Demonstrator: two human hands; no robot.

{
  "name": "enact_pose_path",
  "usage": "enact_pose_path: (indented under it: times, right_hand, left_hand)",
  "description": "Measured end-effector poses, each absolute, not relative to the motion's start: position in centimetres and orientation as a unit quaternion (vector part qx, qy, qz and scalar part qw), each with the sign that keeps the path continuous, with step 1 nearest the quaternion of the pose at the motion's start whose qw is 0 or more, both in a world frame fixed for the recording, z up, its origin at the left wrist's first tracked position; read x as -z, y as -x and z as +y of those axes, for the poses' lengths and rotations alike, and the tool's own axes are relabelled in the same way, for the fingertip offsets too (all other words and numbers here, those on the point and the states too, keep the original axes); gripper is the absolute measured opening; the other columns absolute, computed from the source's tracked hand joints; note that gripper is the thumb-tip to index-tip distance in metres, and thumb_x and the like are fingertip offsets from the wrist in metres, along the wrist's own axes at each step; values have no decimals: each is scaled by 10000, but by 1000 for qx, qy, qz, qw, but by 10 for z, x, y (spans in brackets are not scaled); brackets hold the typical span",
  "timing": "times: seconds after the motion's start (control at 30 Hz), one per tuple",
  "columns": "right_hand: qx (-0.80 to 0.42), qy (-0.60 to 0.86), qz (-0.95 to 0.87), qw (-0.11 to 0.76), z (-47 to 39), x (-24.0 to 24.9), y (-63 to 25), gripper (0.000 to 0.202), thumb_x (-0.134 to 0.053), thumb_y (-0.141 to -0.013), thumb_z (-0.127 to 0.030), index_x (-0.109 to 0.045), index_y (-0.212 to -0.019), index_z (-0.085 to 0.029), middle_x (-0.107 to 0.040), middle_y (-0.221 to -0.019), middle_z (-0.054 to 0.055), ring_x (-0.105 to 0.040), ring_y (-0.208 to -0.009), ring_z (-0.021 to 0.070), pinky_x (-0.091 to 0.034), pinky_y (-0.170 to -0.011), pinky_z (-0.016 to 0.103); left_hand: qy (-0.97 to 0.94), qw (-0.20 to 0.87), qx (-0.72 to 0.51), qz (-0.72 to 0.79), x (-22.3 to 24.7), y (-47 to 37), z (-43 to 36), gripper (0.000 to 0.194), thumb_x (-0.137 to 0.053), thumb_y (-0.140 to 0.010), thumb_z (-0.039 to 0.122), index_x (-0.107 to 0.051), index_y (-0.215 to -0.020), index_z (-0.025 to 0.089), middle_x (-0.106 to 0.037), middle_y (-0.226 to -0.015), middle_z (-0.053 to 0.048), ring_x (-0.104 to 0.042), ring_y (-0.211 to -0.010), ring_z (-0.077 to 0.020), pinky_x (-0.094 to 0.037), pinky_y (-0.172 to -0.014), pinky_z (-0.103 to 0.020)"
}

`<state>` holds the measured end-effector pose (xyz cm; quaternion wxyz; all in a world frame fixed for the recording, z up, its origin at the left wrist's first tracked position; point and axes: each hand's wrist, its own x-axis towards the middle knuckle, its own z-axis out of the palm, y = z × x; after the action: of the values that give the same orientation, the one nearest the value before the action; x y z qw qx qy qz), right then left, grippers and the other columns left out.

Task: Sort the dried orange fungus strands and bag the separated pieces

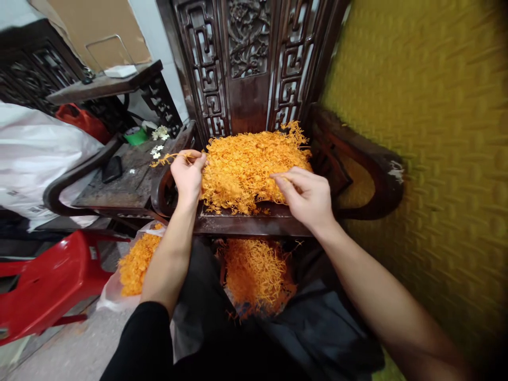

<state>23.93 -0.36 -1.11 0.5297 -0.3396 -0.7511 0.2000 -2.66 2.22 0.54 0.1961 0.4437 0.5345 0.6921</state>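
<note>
A heap of thin, branching orange sprigs (246,164) covers the seat of a dark carved wooden chair (250,226). At the heap's left edge, my left hand (187,174) pinches one orange sprig (164,160), whose branched end sticks out to the left. My right hand (305,196) is over the heap's right front part, thumb and fingertips pressed together. What lies between those fingertips is too small to make out against the orange. Below the seat, between my legs, is another mass of orange stems (257,272).
On the left, a plastic bag (113,296) holds orange pieces (137,264) beside a red plastic stool (59,280). A second wooden chair carries a phone-like black object (111,169), green tape (135,136) and white sprigs (160,133). A yellow woven-textured surface (436,132) borders the right.
</note>
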Motion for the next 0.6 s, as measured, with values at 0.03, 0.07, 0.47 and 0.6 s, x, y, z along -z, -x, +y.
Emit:
enact_pose_path:
  times: [0.03,0.07,0.47,0.6]
  right_hand:
    - [-257,364,-731,516,-1,11,-241,293,-611,-1005,-395,-819,-987,-190,-697,-710,54,-593,-623,170,-469,-606,325]
    - [-321,381,-713,493,1,12,-243,319,-609,-1001,-421,-813,-1024,-177,-713,-701,51,-570,-576,155,-446,-565,307]
    - [-441,403,-712,369,-8,20,-215,408,-725,-895,-484,-810,-1117,-153,-770,-873,76,-696,-773,205,-524,-735,356]
    - [-422,388,-734,364,-3,23,-211,224,-678,-933,-376,-771,-921,-172,-779,-910,60,-702,-870,216,-515,-850,376]
  left_hand:
    - [-439,238,-689,526,-5,26,21,174,-750,-766,197,-584,-818,202,-611,-714,23,-625,-679,-118,-490,-617,-233]
    - [-440,278,-682,514,-5,23,18,201,-773,-757,219,-587,-831,200,-620,-735,18,-638,-684,-117,-498,-607,-231]
    - [-537,257,-625,504,-4,-30,-1,185,-783,-799,273,-640,-863,174,-652,-895,-30,-676,-742,-147,-585,-555,-260]
    - [-538,315,-604,496,-6,-32,2,355,-836,-782,344,-635,-1017,169,-699,-1041,-78,-695,-828,-166,-607,-690,-304]
